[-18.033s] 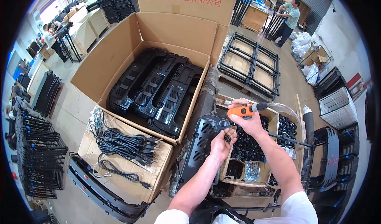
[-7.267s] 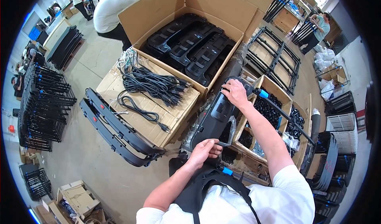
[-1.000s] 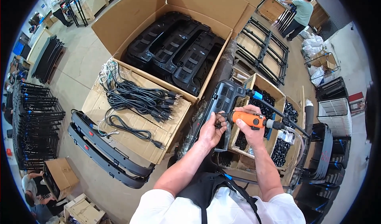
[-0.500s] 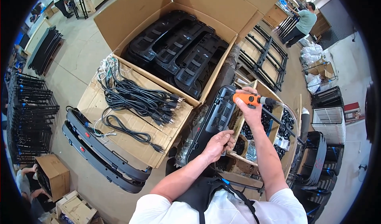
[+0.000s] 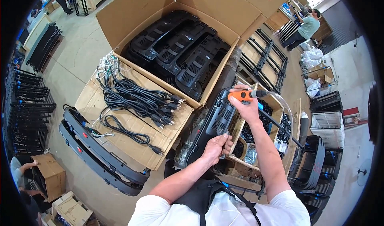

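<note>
Orange screwdriver (image 5: pixel 240 96) gripped in right hand (image 5: pixel 247 108); left hand (image 5: pixel 215 146) fingers pinch black panel (image 5: pixel 214 126) above cardboard boxes on workshop floor (image 5: pixel 76 58).

Single head-worn fisheye, steeply downward, close above a cardboard-box (image 5: pixel 208 10) workstation.

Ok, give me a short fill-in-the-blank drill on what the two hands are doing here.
1. The right hand grips an ____ power screwdriver.
2. The left hand rests on the long ____ plastic panel.
3. The black power cords lie on a sheet of ____.

Missing words: orange; black; cardboard
</note>
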The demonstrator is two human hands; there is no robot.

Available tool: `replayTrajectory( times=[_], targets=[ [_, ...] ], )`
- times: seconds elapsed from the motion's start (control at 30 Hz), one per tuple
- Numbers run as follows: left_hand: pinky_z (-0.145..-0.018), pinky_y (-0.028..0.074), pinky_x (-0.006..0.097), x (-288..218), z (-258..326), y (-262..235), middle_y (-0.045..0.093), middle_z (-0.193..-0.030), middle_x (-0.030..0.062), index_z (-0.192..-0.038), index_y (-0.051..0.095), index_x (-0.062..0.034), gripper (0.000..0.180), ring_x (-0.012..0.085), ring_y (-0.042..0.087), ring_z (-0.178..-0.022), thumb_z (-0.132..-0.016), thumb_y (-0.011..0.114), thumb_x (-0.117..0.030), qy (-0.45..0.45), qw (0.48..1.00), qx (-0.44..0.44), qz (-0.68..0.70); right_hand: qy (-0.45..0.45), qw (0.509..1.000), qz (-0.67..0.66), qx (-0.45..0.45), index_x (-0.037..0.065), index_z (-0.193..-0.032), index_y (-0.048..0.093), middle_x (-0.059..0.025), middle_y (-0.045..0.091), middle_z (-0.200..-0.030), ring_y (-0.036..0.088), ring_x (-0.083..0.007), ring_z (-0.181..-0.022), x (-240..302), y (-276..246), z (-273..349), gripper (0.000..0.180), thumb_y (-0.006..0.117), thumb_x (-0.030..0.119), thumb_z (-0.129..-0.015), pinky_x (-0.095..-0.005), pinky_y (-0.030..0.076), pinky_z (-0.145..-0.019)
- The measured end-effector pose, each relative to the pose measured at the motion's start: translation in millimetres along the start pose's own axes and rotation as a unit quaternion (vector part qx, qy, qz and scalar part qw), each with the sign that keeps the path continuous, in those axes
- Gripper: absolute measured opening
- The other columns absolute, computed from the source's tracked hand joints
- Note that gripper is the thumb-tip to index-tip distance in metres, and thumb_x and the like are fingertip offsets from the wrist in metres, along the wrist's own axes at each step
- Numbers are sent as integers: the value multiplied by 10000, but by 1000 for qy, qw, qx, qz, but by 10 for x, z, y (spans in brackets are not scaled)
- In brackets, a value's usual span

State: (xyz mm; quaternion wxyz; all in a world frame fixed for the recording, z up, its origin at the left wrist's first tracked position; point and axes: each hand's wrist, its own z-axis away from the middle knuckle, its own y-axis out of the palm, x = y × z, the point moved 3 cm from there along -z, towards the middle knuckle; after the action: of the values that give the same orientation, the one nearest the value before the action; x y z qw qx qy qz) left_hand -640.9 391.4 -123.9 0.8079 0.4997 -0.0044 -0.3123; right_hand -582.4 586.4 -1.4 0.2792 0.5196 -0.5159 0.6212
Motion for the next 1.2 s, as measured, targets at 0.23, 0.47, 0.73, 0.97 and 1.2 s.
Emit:
replayTrajectory(
  times=[0.23,0.47,0.73,0.97,1.2],
  targets=[
    [-641,568,251,-65,-111,8,717,-914,15,-1195,689,-44,294,100,644,-706,-1147,543,-294,26,995,-58,73,-19,999,34,19,39,-1143,711,-53,744,-1071,681,-145,-984,70,117,-91,340,834,144,-844,-321,550,-923],
    [-627,564,249,-298,-243,32,692,-867,1,-1149,693,-65,297,116,642,-723,-1109,615,-348,57,988,-76,122,15,999,23,25,36,-1232,660,-79,745,-1141,700,-163,-1075,21,71,-62,396,818,72,-870,-329,555,-981],
    [-628,585,262,-481,-393,-66,675,-876,-10,-1194,679,-82,308,122,648,-729,-1118,584,-365,80,970,-52,224,22,996,-83,-20,15,-1341,589,-160,747,-1255,709,-213,-1148,514,-119,763,499,805,51,-893,-378,565,-1041],
    [-653,606,264,-479,-435,27,641,-868,-11,-1198,666,-82,295,115,640,-745,-1129,561,-349,73,967,-9,245,17,994,-101,-35,13,-1335,584,-157,748,-1254,702,-216,-1165,482,-179,1012,495,814,61,-900,-375,562,-1040],
    [-720,582,297,-497,-333,16,635,-901,-3,-1243,655,-80,314,136,630,-789,-1150,517,-346,78,968,26,238,28,995,-91,-26,20,-1327,563,-177,744,-1252,698,-222,-1164,524,-146,1054,488,796,68,-901,-394,547,-1052]
  ],
)
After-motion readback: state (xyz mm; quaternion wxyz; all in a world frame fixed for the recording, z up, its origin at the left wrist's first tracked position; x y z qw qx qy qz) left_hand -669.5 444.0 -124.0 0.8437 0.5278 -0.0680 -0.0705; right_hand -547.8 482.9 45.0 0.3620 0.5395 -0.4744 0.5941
